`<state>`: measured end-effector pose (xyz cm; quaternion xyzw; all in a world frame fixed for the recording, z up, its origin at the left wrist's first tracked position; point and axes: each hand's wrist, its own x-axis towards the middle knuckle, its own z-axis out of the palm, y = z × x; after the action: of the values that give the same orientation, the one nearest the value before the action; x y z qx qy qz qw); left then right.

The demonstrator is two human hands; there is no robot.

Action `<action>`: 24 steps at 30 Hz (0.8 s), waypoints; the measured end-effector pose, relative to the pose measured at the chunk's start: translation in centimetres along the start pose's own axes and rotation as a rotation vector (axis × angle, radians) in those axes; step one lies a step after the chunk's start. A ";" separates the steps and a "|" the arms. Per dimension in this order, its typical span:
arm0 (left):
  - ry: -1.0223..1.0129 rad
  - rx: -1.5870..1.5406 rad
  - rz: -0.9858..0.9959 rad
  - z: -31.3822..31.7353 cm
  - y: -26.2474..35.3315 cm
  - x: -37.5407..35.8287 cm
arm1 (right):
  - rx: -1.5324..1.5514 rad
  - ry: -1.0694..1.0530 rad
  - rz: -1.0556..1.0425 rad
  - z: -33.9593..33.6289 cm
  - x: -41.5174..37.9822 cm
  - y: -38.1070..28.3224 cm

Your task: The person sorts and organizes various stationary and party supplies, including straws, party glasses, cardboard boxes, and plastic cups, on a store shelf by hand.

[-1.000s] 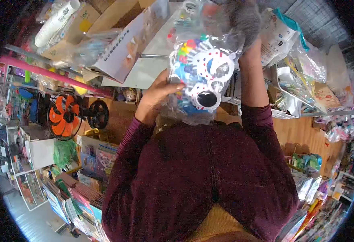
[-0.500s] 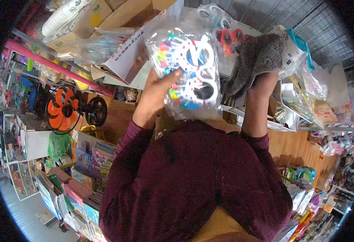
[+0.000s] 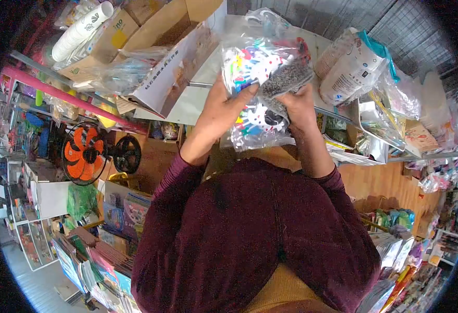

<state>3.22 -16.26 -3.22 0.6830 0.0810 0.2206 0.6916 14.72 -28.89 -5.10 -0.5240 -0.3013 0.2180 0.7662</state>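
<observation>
My left hand (image 3: 219, 113) grips a clear plastic bag of novelty glasses (image 3: 255, 62), its thumb lying over the front. White frames with coloured dots and bright trim show through the film. In my right hand (image 3: 302, 108) is a fuzzy grey cloth (image 3: 290, 78), bunched up and pressed to the right side of the bag. The cloth hides part of the glasses. Behind the bag, partly covered, some red glasses (image 3: 302, 48) rest near another clear packet (image 3: 268, 21) on the white shelf (image 3: 205, 65).
Left on the shelf is an open cardboard box (image 3: 174, 68), beside stacked paper cups (image 3: 83, 31). A white packet with a teal edge (image 3: 354, 70) stands at right. Below left are an orange-bladed fan (image 3: 84, 154) and rows of books (image 3: 98, 255).
The grey cloth has moved left from beside the white packet onto the bag. The bag has shifted slightly right, and the packet behind is now uncovered.
</observation>
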 end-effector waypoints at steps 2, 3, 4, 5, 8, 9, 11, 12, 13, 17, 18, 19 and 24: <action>0.115 0.226 0.198 -0.6 0.3 0.3 | -0.024 0.069 -0.176 0.2 0.2 -0.1; 0.061 -0.045 0.080 -0.5 0.9 0.0 | -0.100 0.132 -0.220 0.4 0.3 -0.7; 0.053 -0.036 0.081 -0.6 0.7 0.0 | -0.093 0.140 -0.225 0.6 0.4 -1.2; 0.031 0.099 0.136 -0.6 0.2 0.0 | 0.005 0.165 -0.138 0.6 0.6 -1.6; 0.026 0.136 0.222 0.4 -0.9 0.1 | 0.061 0.188 -0.123 0.7 0.9 -1.0; 0.033 0.113 0.180 0.6 -0.6 0.1 | 0.063 0.189 -0.163 1.0 0.9 -1.0; 0.035 -0.014 0.119 0.9 -0.4 0.1 | 0.080 0.169 -0.206 1.1 0.9 -0.9; 0.033 -0.011 0.122 0.7 -0.6 0.1 | 0.083 0.170 -0.209 1.0 0.8 -0.9; -0.022 -0.056 0.026 0.2 -1.0 0.0 | 0.075 0.148 -0.153 0.9 0.7 -0.9; -0.044 -0.149 -0.058 0.1 -1.3 -0.4 | 0.011 0.049 -0.123 0.3 0.7 -0.9; -0.026 -0.138 -0.051 0.1 -1.5 -0.5 | 0.011 0.051 -0.125 0.2 0.7 -1.0; -0.027 -0.138 -0.050 0.1 -1.4 -0.6 | -0.032 0.039 -0.116 0.2 0.6 -1.2; 0.093 -0.197 0.057 0.1 0.1 -0.6 | 0.026 0.228 -0.125 0.5 0.9 -1.5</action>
<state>2.76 -16.62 -3.22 0.6026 0.0715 0.2784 0.7445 15.05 -28.50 -3.41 -0.5157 -0.2414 0.1129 0.8142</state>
